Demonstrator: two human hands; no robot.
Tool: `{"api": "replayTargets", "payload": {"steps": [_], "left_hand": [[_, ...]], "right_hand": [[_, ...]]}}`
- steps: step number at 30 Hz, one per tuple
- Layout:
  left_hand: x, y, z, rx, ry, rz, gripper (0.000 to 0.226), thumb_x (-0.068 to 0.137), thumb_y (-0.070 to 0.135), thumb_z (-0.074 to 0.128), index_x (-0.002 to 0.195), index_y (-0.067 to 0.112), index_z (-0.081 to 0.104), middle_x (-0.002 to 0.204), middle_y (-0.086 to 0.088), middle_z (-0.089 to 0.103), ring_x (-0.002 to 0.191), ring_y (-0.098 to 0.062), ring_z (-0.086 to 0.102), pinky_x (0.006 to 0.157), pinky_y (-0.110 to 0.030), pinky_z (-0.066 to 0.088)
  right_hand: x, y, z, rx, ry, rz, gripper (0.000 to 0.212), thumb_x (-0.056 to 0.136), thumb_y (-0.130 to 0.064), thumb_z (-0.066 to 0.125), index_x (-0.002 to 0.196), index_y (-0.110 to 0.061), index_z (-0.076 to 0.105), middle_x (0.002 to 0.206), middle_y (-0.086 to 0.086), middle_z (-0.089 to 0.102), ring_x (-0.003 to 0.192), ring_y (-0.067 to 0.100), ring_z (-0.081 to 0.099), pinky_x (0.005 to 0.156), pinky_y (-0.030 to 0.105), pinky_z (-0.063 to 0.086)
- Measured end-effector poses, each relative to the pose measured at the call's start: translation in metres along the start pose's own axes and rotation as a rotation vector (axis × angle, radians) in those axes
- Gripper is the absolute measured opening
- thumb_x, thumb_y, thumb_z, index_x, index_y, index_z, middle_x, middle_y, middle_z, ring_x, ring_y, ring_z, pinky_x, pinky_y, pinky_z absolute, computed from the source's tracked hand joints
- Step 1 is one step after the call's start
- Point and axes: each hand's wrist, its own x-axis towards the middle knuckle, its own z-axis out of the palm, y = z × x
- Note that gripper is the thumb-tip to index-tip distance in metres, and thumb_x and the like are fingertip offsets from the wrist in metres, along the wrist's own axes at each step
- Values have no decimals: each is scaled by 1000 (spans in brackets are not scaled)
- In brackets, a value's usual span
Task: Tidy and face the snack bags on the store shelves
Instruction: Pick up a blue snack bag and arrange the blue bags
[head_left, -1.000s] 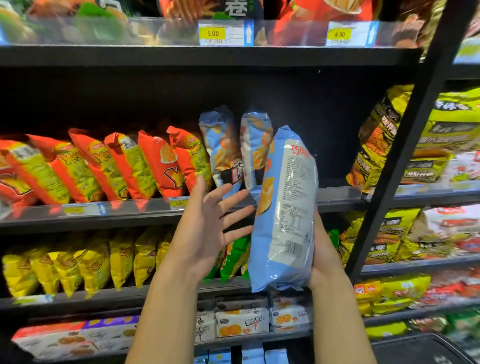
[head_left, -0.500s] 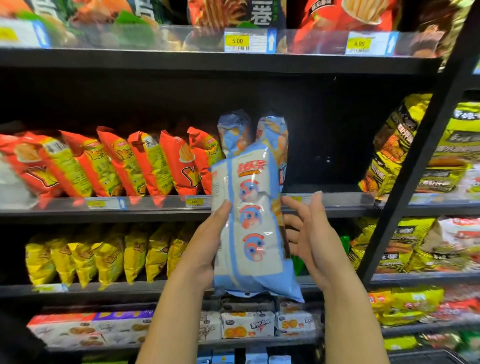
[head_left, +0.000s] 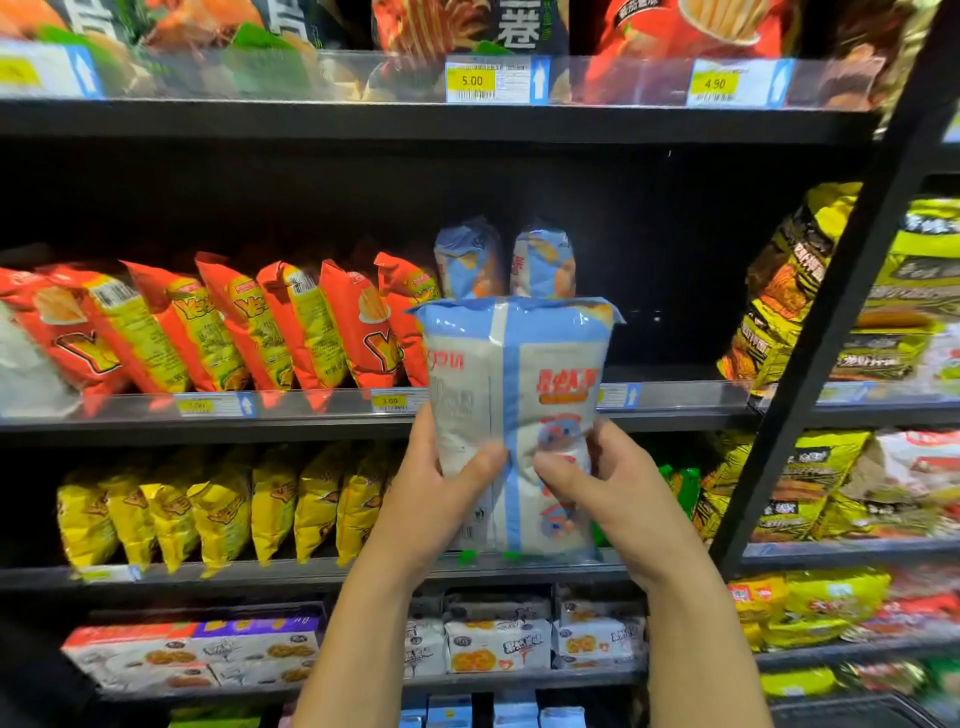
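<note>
I hold a light blue and white snack bag (head_left: 511, 364) upright in front of the middle shelf, its back seam facing me. My left hand (head_left: 441, 493) grips its lower left side and my right hand (head_left: 608, 488) grips its lower right side, thumbs pressed on the back. Behind it, two matching blue bags (head_left: 498, 257) stand edge-on on the middle shelf (head_left: 675, 402). A row of several red and yellow bags (head_left: 249, 327) leans to the left of them.
Dark open space lies on the middle shelf right of the blue bags. A black upright post (head_left: 831, 332) divides this bay from yellow-green bags (head_left: 810, 306) at right. Yellow bags (head_left: 208, 509) fill the shelf below; boxed snacks (head_left: 498, 644) sit lower.
The bag has passed from my right hand alone into both hands. It has turned from edge-on to its back panel facing me, and it now stands straighter and higher.
</note>
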Motion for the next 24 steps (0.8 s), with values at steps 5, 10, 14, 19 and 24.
{"api": "replayTargets", "payload": {"steps": [5, 10, 14, 19, 24], "left_hand": [[-5, -9, -11, 143, -58, 63, 88, 66, 32, 94, 144, 35, 52, 139, 7, 68, 134, -19, 62, 111, -53, 50], [-7, -2, -13, 275, -108, 133, 75, 70, 33, 93, 137, 33, 60, 133, 23, 69, 128, -1, 62, 104, -21, 50], [-7, -1, -17, 272, -103, 138, 79, 69, 32, 94, 139, 41, 57, 135, 20, 67, 130, -3, 60, 107, -33, 51], [-4, 14, -28, 107, -297, 85, 76, 78, 29, 81, 148, 25, 52, 145, 2, 64, 136, -20, 59, 110, -42, 51], [0, 26, -26, -163, -238, -139, 61, 79, 38, 80, 134, 18, 65, 136, -15, 70, 119, -31, 71, 100, -49, 57]], "right_hand": [[-4, 4, -14, -60, -14, -107, 47, 75, -6, 83, 107, -39, 75, 110, -9, 78, 110, 10, 71, 90, 29, 58], [-12, 4, -17, -149, 2, -108, 46, 74, -19, 79, 113, -41, 71, 112, -26, 75, 108, -7, 68, 86, 13, 55], [-9, 6, -21, -148, -11, -88, 50, 80, -3, 87, 121, -26, 70, 118, -10, 77, 114, 8, 70, 94, 30, 58], [-4, -2, -23, -53, -4, -56, 38, 77, 8, 79, 108, -12, 71, 102, 2, 80, 98, 13, 75, 77, 23, 59], [9, -25, -13, 107, -16, 210, 46, 82, -38, 70, 115, -6, 70, 108, 15, 79, 104, 36, 75, 97, 54, 57]]}}
